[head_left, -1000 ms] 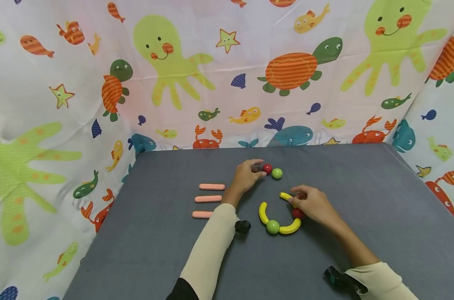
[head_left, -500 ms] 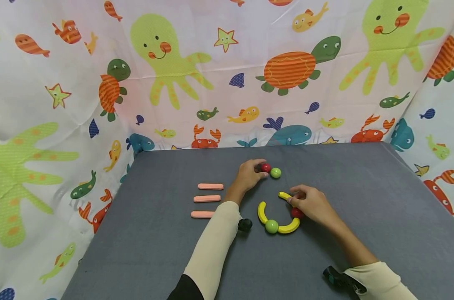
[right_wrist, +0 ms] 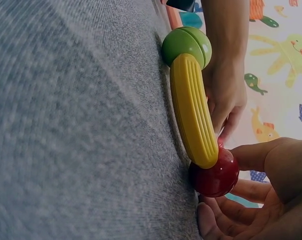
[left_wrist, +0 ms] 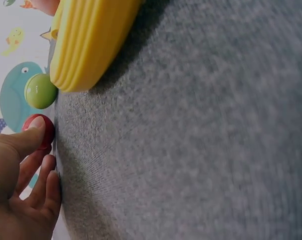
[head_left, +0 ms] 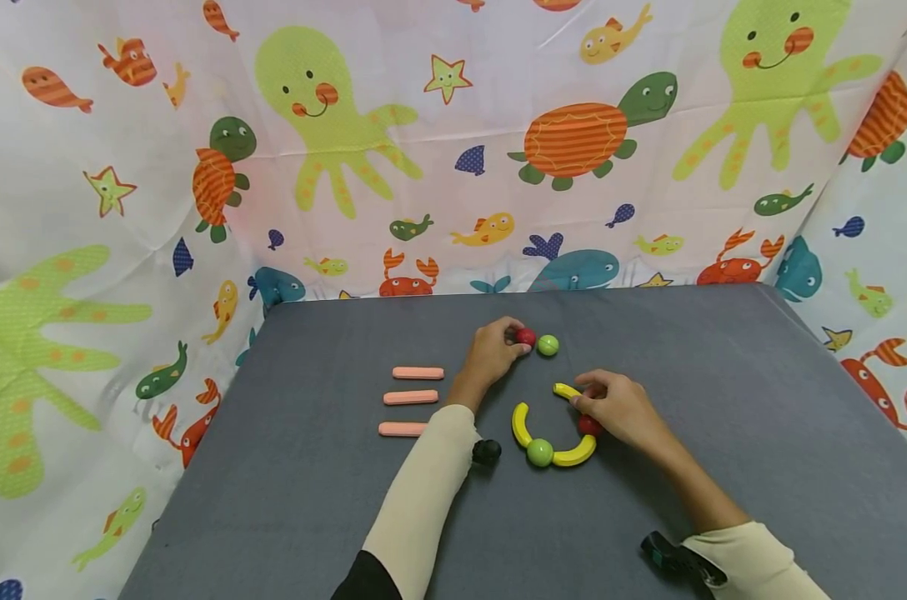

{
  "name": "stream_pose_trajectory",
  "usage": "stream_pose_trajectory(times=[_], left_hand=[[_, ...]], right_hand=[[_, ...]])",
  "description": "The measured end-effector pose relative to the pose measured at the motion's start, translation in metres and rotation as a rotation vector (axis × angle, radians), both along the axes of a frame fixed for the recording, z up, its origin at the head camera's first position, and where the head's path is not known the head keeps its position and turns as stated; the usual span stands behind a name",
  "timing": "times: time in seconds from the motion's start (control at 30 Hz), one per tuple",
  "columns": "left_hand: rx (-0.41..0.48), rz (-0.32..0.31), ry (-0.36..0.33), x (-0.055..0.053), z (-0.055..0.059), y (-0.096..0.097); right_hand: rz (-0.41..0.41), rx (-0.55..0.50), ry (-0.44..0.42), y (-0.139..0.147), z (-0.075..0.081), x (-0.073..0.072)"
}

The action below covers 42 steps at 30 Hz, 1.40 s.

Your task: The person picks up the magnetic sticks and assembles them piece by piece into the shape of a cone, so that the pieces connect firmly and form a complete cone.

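Observation:
My left hand [head_left: 491, 354] is at the far middle of the table, pinching a red ball [left_wrist: 46, 132] between thumb and fingers. Just right of it lies a green ball [head_left: 548, 345] with a groove round it. Nearer me, toy pieces form an open ring: a curved yellow piece [head_left: 521, 425] at left, a green ball [head_left: 539, 452], another ridged yellow piece [right_wrist: 193, 110], and a dark red ball [right_wrist: 215, 175]. On the ring's right side my right hand [head_left: 622, 408] pinches an upper yellow piece [head_left: 564, 390], partly hidden by its fingers.
Several pink sticks lie in a column left of my left forearm, among them a top stick [head_left: 418, 372] and a middle stick [head_left: 411, 397]. The grey table [head_left: 273, 500] ends at a curtain [head_left: 423, 100] printed with sea animals.
The left fingers have come in round the far red ball, and its gap from the green ball has widened slightly. The right hand stays at the ring. The head view has shifted a little.

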<state>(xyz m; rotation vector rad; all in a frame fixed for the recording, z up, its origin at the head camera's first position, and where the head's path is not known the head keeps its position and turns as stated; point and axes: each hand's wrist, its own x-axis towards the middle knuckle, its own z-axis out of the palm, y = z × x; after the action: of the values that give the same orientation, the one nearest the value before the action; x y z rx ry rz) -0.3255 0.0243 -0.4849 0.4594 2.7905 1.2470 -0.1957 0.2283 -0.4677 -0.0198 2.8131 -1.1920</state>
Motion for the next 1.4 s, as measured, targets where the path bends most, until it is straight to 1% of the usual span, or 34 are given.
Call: stream_pose_trajectory(times=[0.2, 0.4, 0.57, 0.7, 0.87, 1.1, 1.2, 1.4], left_hand=[[-0.011, -0.027, -0.004, 0.000, 0.002, -0.006], [-0.036, -0.064, 0.014, 0.003, 0.001, -0.011], [-0.035, -0.068, 0.022, 0.006, 0.000, -0.016], [-0.013, -0.075, 0.013, 0.012, 0.002, -0.019], [0.007, -0.099, 0.021, 0.019, 0.004, -0.022], [0.038, -0.144, 0.028, 0.027, 0.001, -0.029], [0.047, -0.164, 0.032, 0.031, 0.001, -0.034], [0.047, -0.186, 0.008, 0.043, 0.004, -0.039]], right_hand=[[0.001, 0.004, -0.004, -0.002, 0.001, -0.002], [-0.006, 0.009, -0.022, -0.002, -0.001, -0.005], [-0.009, 0.011, -0.027, -0.003, -0.003, -0.008], [-0.006, 0.017, -0.017, -0.003, -0.004, -0.009], [0.005, 0.032, -0.005, -0.002, -0.004, -0.009], [0.011, 0.044, -0.022, -0.002, -0.003, -0.010], [0.024, 0.046, -0.007, -0.001, -0.003, -0.010], [0.051, 0.044, 0.007, -0.001, -0.003, -0.010]])
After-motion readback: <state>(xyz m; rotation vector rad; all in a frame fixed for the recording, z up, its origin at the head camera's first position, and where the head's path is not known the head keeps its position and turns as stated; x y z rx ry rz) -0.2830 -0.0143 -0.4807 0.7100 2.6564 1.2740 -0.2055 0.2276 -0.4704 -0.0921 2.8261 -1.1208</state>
